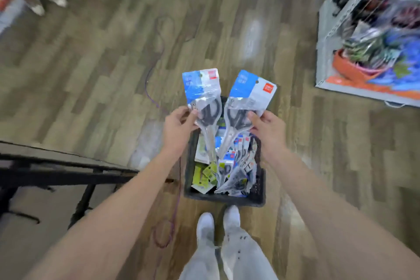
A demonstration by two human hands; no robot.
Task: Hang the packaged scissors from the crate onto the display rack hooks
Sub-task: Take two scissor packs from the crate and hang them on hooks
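Observation:
I hold one pack of scissors in each hand above a black plastic crate (pixel 259 198) on the floor in front of my feet. My left hand (pixel 176 127) grips the left scissors pack (pixel 203 95) by its lower left edge. My right hand (pixel 269 128) grips the right scissors pack (pixel 248 98) by its lower right edge. Both packs have blue-and-white header cards and black-handled scissors, blades pointing down. The crate holds several more packs (pixel 236 166). The display rack (pixel 341 18), a grey pegboard with hanging goods, stands at the upper right.
A black-framed table (pixel 56 166) stands at the left. A purple cable (pixel 163 232) runs across the wooden floor beside the crate. Another person's feet (pixel 48 4) show at the top left. Orange and blue goods (pixel 368 68) sit at the rack's base.

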